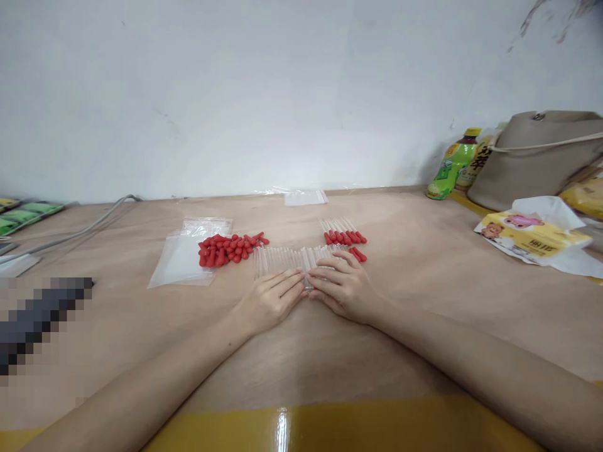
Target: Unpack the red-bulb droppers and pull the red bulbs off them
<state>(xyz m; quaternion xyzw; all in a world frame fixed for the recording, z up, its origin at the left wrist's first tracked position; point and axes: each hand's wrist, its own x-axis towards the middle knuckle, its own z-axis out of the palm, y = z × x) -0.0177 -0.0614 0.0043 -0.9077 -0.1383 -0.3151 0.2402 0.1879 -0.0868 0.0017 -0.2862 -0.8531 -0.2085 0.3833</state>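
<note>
A row of thin clear tubes (pixel 277 258) lies side by side on the wooden table. My left hand (pixel 276 298) rests over the near ends of the tubes, its fingers pressed together. Beside it my right hand (pixel 342 285) lies on the right part of the row, fingers bent and close together; the fingertips of both hands meet at the middle. A pile of red rubber bulbs (pixel 223 250) sits left of the tubes, partly on clear plastic bags (pixel 176 257). Behind my right hand lie several tubes with red bulbs fitted (pixel 345 237), and more red bulbs (pixel 358 254) are just below them.
At the right stand a green bottle (pixel 452 166) and a grey-beige bag (pixel 532 160), with a yellow tissue pack (pixel 527 235) in front. A small clear bag (pixel 305 198) lies by the wall. A grey cable (pixel 89 226) and green packets (pixel 28 215) are at the left.
</note>
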